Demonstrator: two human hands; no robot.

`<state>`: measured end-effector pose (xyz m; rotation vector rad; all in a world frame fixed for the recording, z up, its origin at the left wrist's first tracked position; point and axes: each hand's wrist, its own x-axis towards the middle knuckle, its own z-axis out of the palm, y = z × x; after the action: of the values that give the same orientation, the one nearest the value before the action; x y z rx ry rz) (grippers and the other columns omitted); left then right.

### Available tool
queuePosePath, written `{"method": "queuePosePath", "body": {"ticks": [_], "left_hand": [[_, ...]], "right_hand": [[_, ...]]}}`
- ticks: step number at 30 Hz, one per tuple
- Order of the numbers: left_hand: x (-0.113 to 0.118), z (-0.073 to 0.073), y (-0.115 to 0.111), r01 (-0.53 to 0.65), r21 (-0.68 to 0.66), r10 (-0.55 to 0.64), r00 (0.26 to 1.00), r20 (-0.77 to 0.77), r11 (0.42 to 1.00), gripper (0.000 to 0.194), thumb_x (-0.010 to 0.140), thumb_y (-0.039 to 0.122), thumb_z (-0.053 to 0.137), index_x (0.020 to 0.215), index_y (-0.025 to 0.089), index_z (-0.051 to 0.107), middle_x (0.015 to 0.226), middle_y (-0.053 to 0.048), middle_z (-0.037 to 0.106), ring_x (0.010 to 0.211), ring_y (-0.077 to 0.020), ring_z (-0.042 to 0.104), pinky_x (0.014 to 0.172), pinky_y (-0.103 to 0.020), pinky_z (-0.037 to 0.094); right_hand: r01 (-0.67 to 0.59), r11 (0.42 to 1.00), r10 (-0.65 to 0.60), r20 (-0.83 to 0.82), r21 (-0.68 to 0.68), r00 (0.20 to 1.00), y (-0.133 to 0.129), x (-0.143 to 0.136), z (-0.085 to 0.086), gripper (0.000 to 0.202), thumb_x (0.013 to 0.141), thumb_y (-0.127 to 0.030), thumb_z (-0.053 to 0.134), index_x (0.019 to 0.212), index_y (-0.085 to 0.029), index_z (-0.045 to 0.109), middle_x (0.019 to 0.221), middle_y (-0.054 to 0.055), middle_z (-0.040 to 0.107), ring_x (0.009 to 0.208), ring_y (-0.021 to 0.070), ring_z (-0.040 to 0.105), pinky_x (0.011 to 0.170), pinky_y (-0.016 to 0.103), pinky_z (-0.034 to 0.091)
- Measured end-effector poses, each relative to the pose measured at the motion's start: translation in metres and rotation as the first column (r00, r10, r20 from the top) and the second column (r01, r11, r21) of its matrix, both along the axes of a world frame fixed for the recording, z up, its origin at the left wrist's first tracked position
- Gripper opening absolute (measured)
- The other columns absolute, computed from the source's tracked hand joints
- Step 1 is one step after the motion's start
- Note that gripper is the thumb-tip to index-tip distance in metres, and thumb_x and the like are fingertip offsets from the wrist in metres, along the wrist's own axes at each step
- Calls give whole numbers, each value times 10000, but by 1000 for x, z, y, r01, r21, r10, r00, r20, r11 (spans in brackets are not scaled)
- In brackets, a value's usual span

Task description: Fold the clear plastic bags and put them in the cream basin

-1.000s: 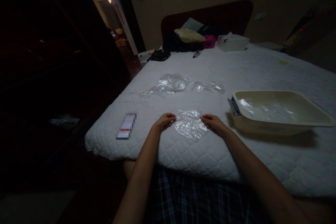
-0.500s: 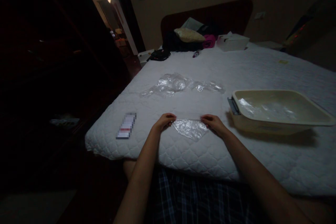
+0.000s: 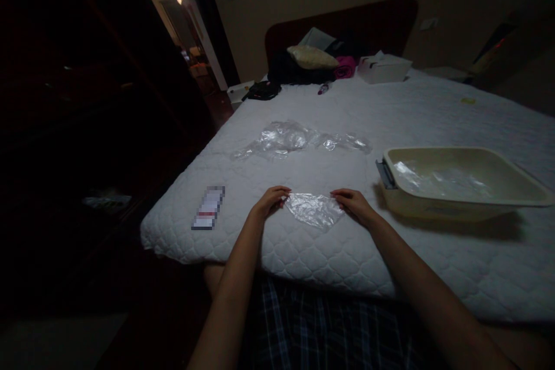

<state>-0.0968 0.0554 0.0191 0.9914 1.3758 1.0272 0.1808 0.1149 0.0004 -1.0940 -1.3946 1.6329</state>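
The left hand [image 3: 274, 200] pinches the clear plastic [image 3: 314, 208] at its 10 o'clock corner, the right hand [image 3: 350, 202] at 2 o'clock, on the bed [image 3: 310, 251]. The plastic's far part no longer spreads beyond the hands; it now appears folded, more compact.

Head-worn camera, facing forward, down across bed [image 3: 411, 113].
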Motion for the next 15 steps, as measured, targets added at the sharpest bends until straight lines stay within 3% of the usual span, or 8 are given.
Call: {"method": "queuePosePath", "body": {"ticks": [5,9,15], "left_hand": [[0,-4,-1,13,40,-14,1000,26,999,321,649,301,668,917,140,595,678,8,570,400,-25,452,375,-158,296],[1,-8,-1,10,71,-11,1000,12,997,325,624,271,692,897,131,587,658,23,544,422,-23,450,398,-157,320],[0,-11,0,9,81,-9,1000,-4,997,340,610,273,702,894,128,583,638,29,543,416,-25,437,394,-162,316]], "right_hand": [[13,1000,-13,-4,-26,1000,0,0,2,385,626,-345,667,953,-146,628,552,-29,529,431,55,420,368,173,248],[39,999,-39,13,-25,999,-2,-1,6,384,658,-424,642,935,-159,626,708,11,590,430,42,429,339,165,229],[80,996,-80,8,36,997,-3,-4,3,384,564,-400,728,846,-158,631,706,-1,594,488,56,451,421,188,363]]}}
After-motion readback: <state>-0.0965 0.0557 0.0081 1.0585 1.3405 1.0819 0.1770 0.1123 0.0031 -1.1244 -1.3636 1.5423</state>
